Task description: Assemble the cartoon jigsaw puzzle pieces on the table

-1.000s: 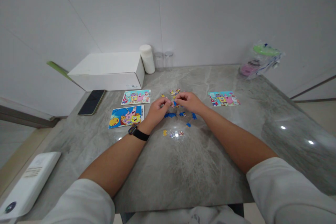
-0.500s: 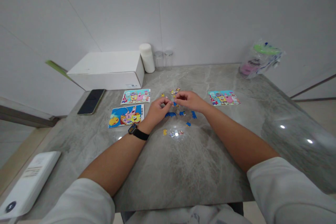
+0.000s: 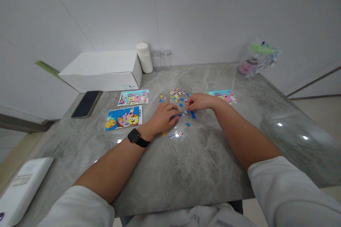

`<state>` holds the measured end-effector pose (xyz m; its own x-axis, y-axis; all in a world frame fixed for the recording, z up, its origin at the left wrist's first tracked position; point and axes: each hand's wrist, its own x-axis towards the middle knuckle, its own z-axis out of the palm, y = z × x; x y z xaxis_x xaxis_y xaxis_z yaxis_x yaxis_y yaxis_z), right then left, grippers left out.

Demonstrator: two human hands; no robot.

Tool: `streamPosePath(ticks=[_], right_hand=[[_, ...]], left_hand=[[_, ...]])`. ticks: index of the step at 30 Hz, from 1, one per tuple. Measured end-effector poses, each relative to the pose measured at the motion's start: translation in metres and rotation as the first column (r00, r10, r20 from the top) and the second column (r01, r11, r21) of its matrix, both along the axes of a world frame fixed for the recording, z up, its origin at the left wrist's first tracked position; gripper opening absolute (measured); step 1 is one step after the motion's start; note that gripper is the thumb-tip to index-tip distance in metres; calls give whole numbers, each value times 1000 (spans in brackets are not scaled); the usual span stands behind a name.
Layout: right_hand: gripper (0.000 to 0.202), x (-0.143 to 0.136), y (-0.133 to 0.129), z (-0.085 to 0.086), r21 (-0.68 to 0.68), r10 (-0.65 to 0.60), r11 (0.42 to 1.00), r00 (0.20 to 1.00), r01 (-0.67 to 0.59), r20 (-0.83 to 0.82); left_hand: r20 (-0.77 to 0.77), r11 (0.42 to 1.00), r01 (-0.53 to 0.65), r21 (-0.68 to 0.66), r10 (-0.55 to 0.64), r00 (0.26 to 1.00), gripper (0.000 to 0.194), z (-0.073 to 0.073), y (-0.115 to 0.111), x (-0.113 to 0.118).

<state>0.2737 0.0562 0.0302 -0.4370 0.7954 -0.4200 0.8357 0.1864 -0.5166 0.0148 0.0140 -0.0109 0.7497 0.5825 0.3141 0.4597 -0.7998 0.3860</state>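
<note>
Small jigsaw pieces lie on the grey marbled table. A loose pile of yellow and pink pieces is beyond my hands. My left hand rests palm down, fingers apart, partly over a blue strip of pieces. My right hand pinches a small piece beside the joined blue pieces, its fingertips partly hiding it. A blue piece sits just below the right hand, and another blue piece lies nearer to me. Closer still are a yellow piece and several pale pieces.
Two cartoon cards and a phone lie left; another card lies right. Behind stand a white box, a white bottle, two glass jars and a plastic bag. A white device is at lower left.
My hands have moved apart from where they met. The left has come down flat and spread over the blue pieces; the right has shifted slightly right and lower, uncovering more of the pile.
</note>
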Motion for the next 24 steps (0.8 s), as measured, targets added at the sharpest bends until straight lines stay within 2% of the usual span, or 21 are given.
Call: streamPosePath(ticks=[8,16,24], right_hand=[[15,-10,1,-8,31,4,999,994,-8,110],[17,-20,-2,-7,84,-11,996,968,-10,249],[16,-22,-4,-6,115,13,992,958,-47,287]], left_hand=[[-136,997,71,40,-66,989,37,3,-6,0],[-166,991,107,77,-93,982,37,0,-6,1],[-193,990,126,64,-112,975,37,2,-8,3]])
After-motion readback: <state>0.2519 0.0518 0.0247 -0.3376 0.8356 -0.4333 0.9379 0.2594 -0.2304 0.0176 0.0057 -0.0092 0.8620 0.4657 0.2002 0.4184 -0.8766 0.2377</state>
